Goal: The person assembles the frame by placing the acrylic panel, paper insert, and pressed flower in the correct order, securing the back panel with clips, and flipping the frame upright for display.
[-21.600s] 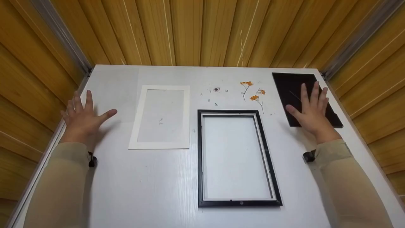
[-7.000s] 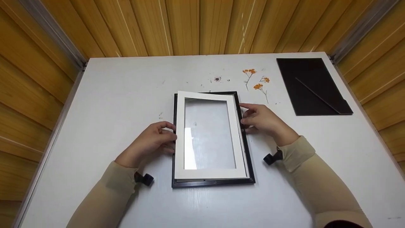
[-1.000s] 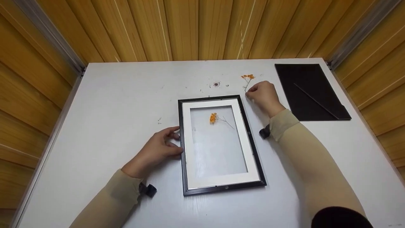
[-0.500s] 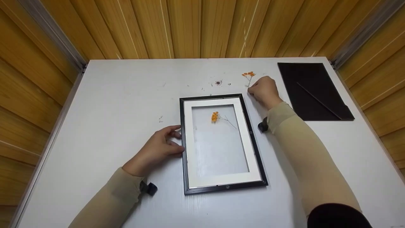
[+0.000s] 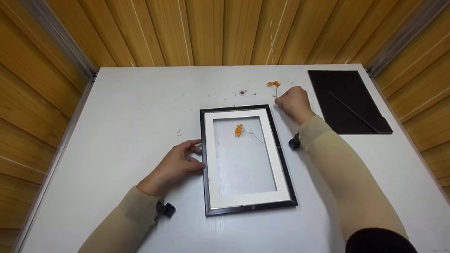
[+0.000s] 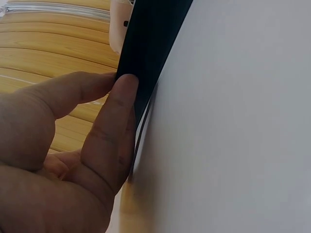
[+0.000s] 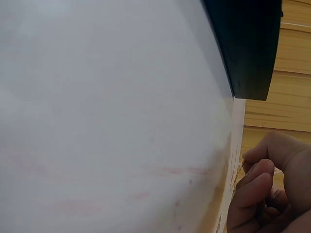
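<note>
Right at the near edge, a rounded black shape (image 5: 381,240) pokes in beside the right sleeve (image 5: 346,179), with the left sleeve (image 5: 123,221) across from it, each cuff carrying a small black device. In comes the black frame (image 5: 253,208), flat on the white table (image 5: 123,105), a little askew, a white mat (image 5: 242,200) bordering its clear middle. And here's the left hand (image 5: 172,167) on the frame's left side — fingers bent, thumb and fingertips gripping the rim, as the left wrist view confirms. Inside the mat's opening, up towards its far end, lies the first orange sprig (image 5: 238,130), blossoms to the left, thin stem slanting off to the right.

Just past the frame's far right corner, the right hand (image 5: 294,102) has thumb and forefinger pinched tight on the stem of the second orange sprig (image 5: 273,84), its blossoms out beyond the fingertips; whether it touches the tabletop, I can't tell. Small dark marks (image 5: 242,92) dot the surface to its left. Over on the right, well apart from the frame, lies the black board (image 5: 348,95) with a slim strut set diagonally — and behind it all, the wood-look wall (image 5: 225,31).
</note>
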A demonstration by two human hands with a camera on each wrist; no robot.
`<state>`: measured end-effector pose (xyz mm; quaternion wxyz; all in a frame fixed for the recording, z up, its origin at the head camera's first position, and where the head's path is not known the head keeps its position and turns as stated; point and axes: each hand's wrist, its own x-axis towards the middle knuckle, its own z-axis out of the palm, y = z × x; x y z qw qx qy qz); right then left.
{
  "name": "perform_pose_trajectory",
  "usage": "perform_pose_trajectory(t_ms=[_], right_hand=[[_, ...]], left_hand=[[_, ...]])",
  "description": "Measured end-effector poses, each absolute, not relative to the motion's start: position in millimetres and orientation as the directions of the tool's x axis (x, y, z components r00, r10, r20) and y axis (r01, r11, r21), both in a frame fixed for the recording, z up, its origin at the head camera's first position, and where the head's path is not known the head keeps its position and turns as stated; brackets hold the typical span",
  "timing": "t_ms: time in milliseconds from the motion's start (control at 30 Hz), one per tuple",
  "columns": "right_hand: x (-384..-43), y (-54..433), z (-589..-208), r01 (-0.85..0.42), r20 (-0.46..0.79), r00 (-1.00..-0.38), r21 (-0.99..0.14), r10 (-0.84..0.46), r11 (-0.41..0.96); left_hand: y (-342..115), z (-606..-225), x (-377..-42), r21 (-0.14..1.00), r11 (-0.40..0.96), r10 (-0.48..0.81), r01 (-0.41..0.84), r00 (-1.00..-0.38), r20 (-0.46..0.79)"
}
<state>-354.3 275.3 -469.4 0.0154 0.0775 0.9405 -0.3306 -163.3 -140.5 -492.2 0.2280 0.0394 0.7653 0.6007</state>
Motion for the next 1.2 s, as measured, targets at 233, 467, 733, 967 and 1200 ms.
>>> perform_pose_trajectory(t_ms=[233, 467, 733, 967, 1200], right_hand=[[-337, 267, -455, 0.069, 0.005, -0.996, -0.575, 0.088, 0.815], [-314, 253, -437, -0.012, 0.045, -0.999, -0.563, 0.016, 0.827], [-277, 237, -418, -0.089, 0.036, -0.996, -0.543, -0.082, 0.835], [-245, 218, -413, -0.180, 0.023, -0.979, -0.547, -0.201, 0.818], [-217, 198, -415, -0.230, -0.014, -0.959, -0.546, -0.284, 0.806]], left_hand=[[-141, -490, -161, 0.941, 0.260, 0.346, -0.216, -0.889, -0.300], [-139, -491, -161, 0.938, 0.253, 0.329, -0.237, -0.891, -0.313], [-138, -493, -161, 0.944, 0.231, 0.345, -0.236, -0.887, -0.306], [-138, -493, -161, 0.946, 0.184, 0.351, -0.268, -0.881, -0.318], [-138, -491, -160, 0.943, 0.189, 0.350, -0.273, -0.879, -0.324]])
